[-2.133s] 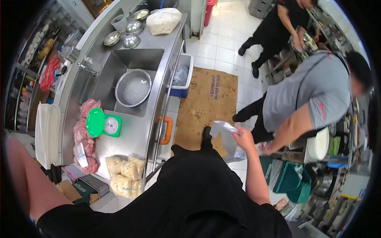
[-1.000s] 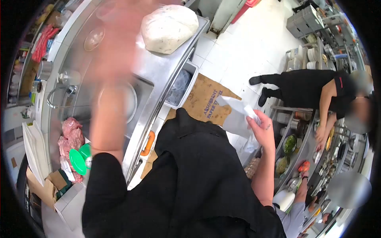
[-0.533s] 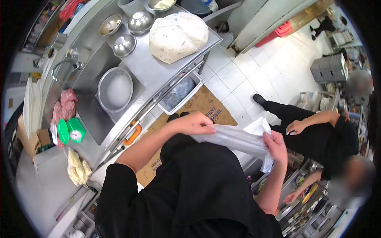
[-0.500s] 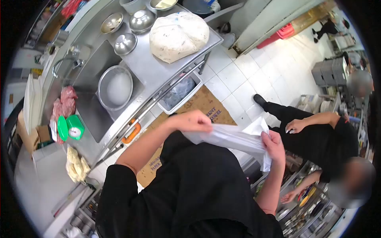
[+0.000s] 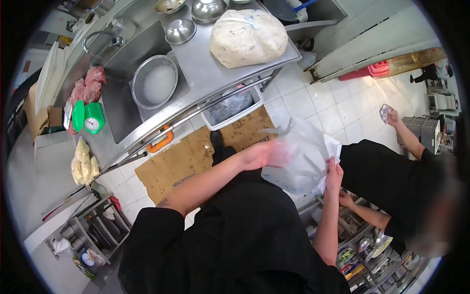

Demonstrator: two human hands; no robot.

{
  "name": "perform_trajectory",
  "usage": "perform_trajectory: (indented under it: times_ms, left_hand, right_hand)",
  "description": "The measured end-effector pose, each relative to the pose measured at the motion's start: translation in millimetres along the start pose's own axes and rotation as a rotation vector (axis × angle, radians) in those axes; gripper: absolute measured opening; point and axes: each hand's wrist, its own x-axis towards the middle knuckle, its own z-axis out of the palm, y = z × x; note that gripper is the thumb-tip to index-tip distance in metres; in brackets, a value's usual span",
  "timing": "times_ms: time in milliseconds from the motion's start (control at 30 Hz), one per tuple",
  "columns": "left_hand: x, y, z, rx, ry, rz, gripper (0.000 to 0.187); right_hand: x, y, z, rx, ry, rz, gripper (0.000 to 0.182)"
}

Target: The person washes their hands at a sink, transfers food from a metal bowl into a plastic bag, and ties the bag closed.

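Head view, right of centre: the whitish plastic bag (image 5: pixel 308 147) has just spread out from the narrow strip stretched between both hands half a second ago, so it is now looser and fuller. The right hand (image 5: pixel 335 177) pinches its right edge; the left hand (image 5: pixel 269 153) is blurred against its left side, and whether those fingers grip or reach inside cannot be told. Towards the upper right, a co-worker's hand (image 5: pixel 392 117) sits higher in the frame than before

Stainless counter (image 5: pixel 198 73) w/ sink (image 5: pixel 121 120) at left; pale wall (image 5: pixel 374 46) far right. White tile flr (image 5: pixel 335 117), brightly lit far right. Cardboard (image 5: pixel 188 158) on flr near counter.
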Motion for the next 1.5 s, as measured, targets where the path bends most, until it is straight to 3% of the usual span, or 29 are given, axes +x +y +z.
perform_trajectory:
  times_ms: [67,100,133,200,267,300,367,400,467,567,600,633,733,767,800,833,867,900,967,1000,1067,1133,1167,1200,1267,1333,1400,1433,1500]
  left_hand:
    - [5,-1,-42,1.021,0.380,0.015,0.052]
    - [6,1,-55,1.016,0.378,0.018,0.052]
    - [7,8,-62,1.139,0.495,0.058,0.040]
    - [8,13,-69,1.256,0.615,0.106,0.029]
    - [14,10,-65,1.068,0.747,0.220,0.028]
    - [16,10,-50,1.064,0.742,0.222,0.028]
    - [21,6,-10,0.646,0.802,-0.035,0.032]
    - [26,-4,-18,0.297,0.495,-0.063,0.036]
    - [16,-4,11,0.354,0.335,0.040,0.036]
    - [-10,40,-9,0.555,0.630,0.049,0.030]
    - [-22,49,-46,0.453,0.605,0.152,0.019]
    - [-31,61,-57,0.376,0.851,0.202,0.013]
    - [-88,90,-77,-0.089,0.855,0.463,0.021]
    - [-110,89,-139,-0.191,0.469,0.371,0.024]
    - [-123,83,-199,-0.284,0.084,0.270,0.028]
    - [-113,70,-113,-0.289,0.083,0.270,0.028]
    - [-107,80,-22,-0.181,0.878,0.354,0.039]
    - [-110,58,-74,0.133,0.806,0.275,0.050]
    - [-94,37,-76,0.583,0.851,0.134,0.064]
    - [-87,33,-75,0.743,0.778,0.067,0.070]
    - [-77,31,-39,0.831,0.771,0.154,0.051]
    - [-72,33,-30,1.972,0.359,0.684,0.032]
    - [-86,49,11,2.136,0.414,0.388,0.044]
    - [-84,55,1,2.136,0.427,0.388,0.044]
    - [-80,62,-24,2.365,0.824,0.566,0.045]
    - [-98,71,16,2.259,0.807,0.684,0.044]
    - [-107,63,40,2.206,0.768,0.977,0.043]
    - [-110,57,28,2.204,0.777,0.978,0.043]
    - [-118,42,-26,2.323,0.412,0.704,0.043]
  right_hand:
    - [4,5,10,-0.165,-0.035,-0.003,0.035]
    - [11,13,13,-0.593,0.095,-0.318,0.035]
    - [0,-10,29,-0.599,0.093,-0.320,0.035]
    - [-30,-59,64,-1.100,0.405,-1.040,0.042]
    - [-53,-66,92,-0.897,0.301,-0.971,0.048]
    - [-62,-61,102,-0.759,0.047,-0.752,0.045]
    - [-78,-51,137,-0.565,-0.273,-0.480,0.038]
    - [-81,-45,155,-0.515,-0.351,-0.431,0.033]
    - [-63,-19,158,-0.663,-0.266,-0.434,0.024]
    - [-65,-37,167,0.604,-0.291,0.077,0.009]
    - [-68,-39,166,0.599,-0.291,0.076,0.009]
    - [-67,-42,160,0.644,-0.281,0.114,0.014]
    - [-51,-54,123,0.774,-0.259,0.230,0.033]
    - [-31,-28,102,0.723,-0.331,0.250,0.055]
    - [-31,-25,107,0.720,-0.329,0.250,0.055]
    - [-32,-22,115,-0.171,-0.210,0.215,0.062]
    - [-35,-19,125,-1.061,-0.070,0.148,0.070]
    - [-43,-7,131,-1.328,-0.123,-0.377,0.084]
    - [-60,-16,178,-1.054,-0.296,-0.770,0.098]
    - [-67,-15,193,-0.931,-0.464,-0.680,0.109]
    - [-102,-62,236,-0.900,-0.547,-0.540,0.092]
    - [-70,-64,226,-1.137,-0.560,-0.387,0.083]
    - [-47,-60,210,-1.364,-0.563,-0.226,0.076]
    - [-14,-25,171,-1.149,-0.419,-0.673,0.071]
    - [-24,-64,160,-0.778,-0.296,-0.761,0.069]
    - [-60,-91,161,-0.601,-0.166,-0.669,0.070]
    - [-62,-69,145,-0.627,-0.095,-0.807,0.072]
    - [-62,-52,138,-0.647,-0.024,-0.947,0.073]
    - [-50,-8,108,-1.113,-0.141,-0.855,0.071]
